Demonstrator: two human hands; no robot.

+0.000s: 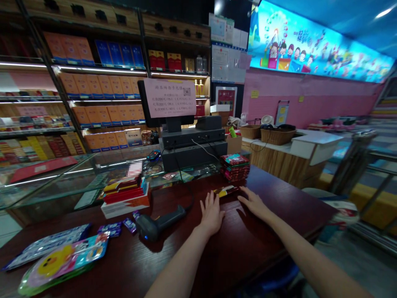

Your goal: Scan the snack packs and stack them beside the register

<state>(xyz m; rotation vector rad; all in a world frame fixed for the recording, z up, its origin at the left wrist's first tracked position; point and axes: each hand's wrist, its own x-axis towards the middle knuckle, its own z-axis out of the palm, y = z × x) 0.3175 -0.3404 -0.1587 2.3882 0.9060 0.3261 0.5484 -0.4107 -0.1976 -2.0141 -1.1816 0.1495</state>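
Observation:
A small dark red and yellow snack packet point(228, 191) lies on the dark wooden counter point(186, 265) between my two hands. My left hand point(212, 214) is open, palm down with its fingers spread, and its fingertips reach the packet's left end. At the right end, my right hand point(254, 203) stretches its fingers out flat and low, open, with the tips at the packet's edge. Just behind the packet is a stack of red snack packets point(235, 167). A black barcode scanner point(158, 223) rests to the left of my left hand.
Purple wrapped snacks point(113, 229), a duck-patterned package point(62, 260) and a box of red packets point(125, 200) sit left. A monitor point(169, 101) with a paper sign and black cash register equipment point(194, 149) stand behind. Wicker baskets point(277, 135) occupy a side counter. Metal railings point(372, 182) are at right.

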